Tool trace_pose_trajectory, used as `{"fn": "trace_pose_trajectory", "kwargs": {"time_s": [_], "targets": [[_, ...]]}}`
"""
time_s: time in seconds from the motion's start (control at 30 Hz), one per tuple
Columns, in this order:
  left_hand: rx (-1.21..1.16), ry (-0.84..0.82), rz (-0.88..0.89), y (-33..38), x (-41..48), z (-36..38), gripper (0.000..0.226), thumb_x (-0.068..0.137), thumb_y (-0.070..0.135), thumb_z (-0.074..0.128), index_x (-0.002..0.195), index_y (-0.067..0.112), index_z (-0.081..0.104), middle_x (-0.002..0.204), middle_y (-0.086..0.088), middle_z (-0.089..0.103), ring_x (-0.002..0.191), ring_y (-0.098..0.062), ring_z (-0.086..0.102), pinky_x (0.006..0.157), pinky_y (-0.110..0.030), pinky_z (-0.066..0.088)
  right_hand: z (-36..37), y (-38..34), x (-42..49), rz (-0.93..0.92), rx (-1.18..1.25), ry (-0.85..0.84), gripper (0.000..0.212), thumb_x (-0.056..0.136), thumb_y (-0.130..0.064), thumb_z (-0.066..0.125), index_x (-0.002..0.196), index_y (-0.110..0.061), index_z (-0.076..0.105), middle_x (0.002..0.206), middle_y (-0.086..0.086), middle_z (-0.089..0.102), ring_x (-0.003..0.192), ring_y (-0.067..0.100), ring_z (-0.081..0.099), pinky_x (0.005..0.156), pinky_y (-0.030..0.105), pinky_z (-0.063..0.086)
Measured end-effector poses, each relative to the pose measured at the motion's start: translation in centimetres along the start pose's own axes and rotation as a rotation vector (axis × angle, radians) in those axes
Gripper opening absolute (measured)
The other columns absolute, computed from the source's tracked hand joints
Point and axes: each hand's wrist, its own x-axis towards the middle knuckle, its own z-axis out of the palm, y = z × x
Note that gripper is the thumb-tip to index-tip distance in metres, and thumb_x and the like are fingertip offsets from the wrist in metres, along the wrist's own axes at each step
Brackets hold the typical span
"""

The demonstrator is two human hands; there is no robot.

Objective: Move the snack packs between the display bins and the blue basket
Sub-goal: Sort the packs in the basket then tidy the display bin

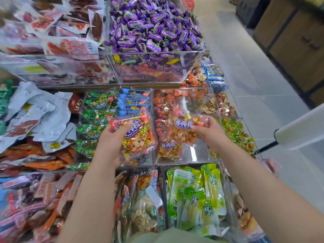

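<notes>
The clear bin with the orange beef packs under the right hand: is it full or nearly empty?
Partly empty. The clear acrylic bin shows bare grey floor at its near right; one orange beef cube pack lies flat in front, more are stacked behind it.

Bright, even overhead light fills the scene, casting only faint, soft shadows. Glare streaks the clear bin walls [154,55] and the glossy purple candy wrappers [154,27]. Wide-angle distortion bends the floor tiles [254,71] and shelf edges toward the frame borders. The centre is fairly sharp; the packets at lower left [35,199] are smeared by blur, as is the white bar [301,127] at right.
</notes>
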Motion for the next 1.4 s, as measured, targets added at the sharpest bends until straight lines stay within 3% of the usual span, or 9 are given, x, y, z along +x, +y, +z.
{"fn": "trace_pose_trajectory", "kwargs": {"time_s": [0.13, 0.27, 0.37, 0.5, 0.73, 0.87, 1.1, 1.27, 1.4], "targets": [[-0.046, -0.018, -0.016, 0.0, 0.3, -0.6, 0.023, 0.084, 0.023, 0.071, 0.104, 0.015, 0.062, 0.091, -0.007, 0.076, 0.081, -0.024, 0.073, 0.064, -0.040, 0.059, 2.4, 4.1, 1.1, 0.046, -0.486, -0.162, 0.043, 0.074, -0.004, 0.076, 0.111, 0.001, 0.057, 0.089, 0.004, 0.059, 0.083, 0.019, 0.057, 0.074, 0.032, 0.051], [-0.062, -0.007, -0.049, -0.1, 0.2, -0.7, 0.026, 0.086, 0.022, 0.070, 0.109, 0.013, 0.062, 0.096, -0.011, 0.075, 0.087, -0.029, 0.072, 0.072, -0.047, 0.058, 3.6, 5.9, 3.1, 0.205, -0.704, -0.203, 0.045, 0.074, -0.011, 0.078, 0.115, -0.011, 0.059, 0.077, -0.011, 0.056, 0.063, 0.003, 0.051, 0.043, 0.009, 0.041], [-0.060, -0.002, -0.070, -0.1, 0.3, -0.8, 0.039, 0.084, 0.025, 0.071, 0.119, 0.011, 0.060, 0.104, -0.011, 0.073, 0.097, -0.032, 0.069, 0.087, -0.056, 0.053, 2.8, 5.7, 4.1, 0.394, -0.932, -0.135, 0.073, 0.066, -0.040, 0.084, 0.122, -0.008, 0.050, 0.110, 0.006, 0.061, 0.090, 0.018, 0.062, 0.072, 0.024, 0.055], [-0.077, -0.027, -0.074, -0.2, 0.7, -0.8, 0.028, 0.086, 0.023, 0.069, 0.111, 0.013, 0.063, 0.098, -0.011, 0.075, 0.087, -0.029, 0.072, 0.072, -0.047, 0.058, 2.6, 5.1, 4.1, 0.471, -0.439, -0.258, 0.138, 0.043, -0.060, 0.086, 0.149, -0.028, 0.004, 0.153, 0.010, 0.026, 0.131, 0.036, 0.039, 0.098, 0.048, 0.041], [-0.090, -0.045, -0.068, -0.2, 1.0, -0.4, 0.022, 0.087, 0.020, 0.066, 0.107, 0.011, 0.064, 0.090, -0.010, 0.076, 0.080, -0.025, 0.074, 0.058, -0.037, 0.059, 4.6, 5.9, 4.6, 0.436, -0.215, -0.217, 0.088, 0.065, -0.016, 0.086, 0.127, -0.034, 0.026, 0.114, 0.000, 0.056, 0.107, 0.030, 0.057, 0.083, 0.053, 0.051], [-0.091, -0.039, -0.053, -0.3, 1.2, -0.4, 0.019, 0.086, 0.020, 0.066, 0.104, 0.013, 0.065, 0.088, -0.007, 0.076, 0.077, -0.023, 0.074, 0.054, -0.034, 0.058, 6.0, 7.7, 4.7, 0.204, -0.330, -0.051, 0.103, 0.056, -0.014, 0.090, 0.136, -0.018, 0.025, 0.124, 0.006, 0.055, 0.116, 0.027, 0.053, 0.099, 0.048, 0.046], [-0.102, -0.052, -0.053, -0.1, 1.5, -0.2, 0.015, 0.086, 0.019, 0.066, 0.100, 0.015, 0.066, 0.087, -0.006, 0.076, 0.076, -0.022, 0.074, 0.055, -0.036, 0.058, 6.5, 6.8, 6.5, 0.280, -0.243, -0.010, 0.090, 0.063, -0.003, 0.084, 0.132, -0.021, 0.029, 0.119, 0.007, 0.056, 0.107, 0.032, 0.058, 0.072, 0.056, 0.056], [-0.115, -0.064, -0.063, -0.1, 1.4, -0.3, 0.033, 0.067, 0.029, 0.072, 0.097, 0.017, 0.066, 0.089, -0.007, 0.076, 0.080, -0.024, 0.074, 0.060, -0.041, 0.059, 3.3, 4.3, 7.1, 0.554, -0.177, -0.171, 0.106, 0.063, -0.068, 0.070, 0.147, -0.030, 0.019, 0.152, 0.011, 0.027, 0.127, 0.037, 0.041, 0.095, 0.058, 0.039], [-0.128, -0.064, -0.078, 0.1, 1.1, -0.3, 0.036, 0.066, 0.028, 0.071, 0.099, 0.015, 0.066, 0.092, -0.009, 0.076, 0.083, -0.025, 0.073, 0.061, -0.039, 0.059, 2.5, 3.2, 9.5, 0.441, -0.028, 0.013, 0.063, 0.088, -0.061, 0.047, 0.136, -0.020, 0.043, 0.148, 0.008, 0.035, 0.129, 0.027, 0.040, 0.099, 0.045, 0.038]]}}
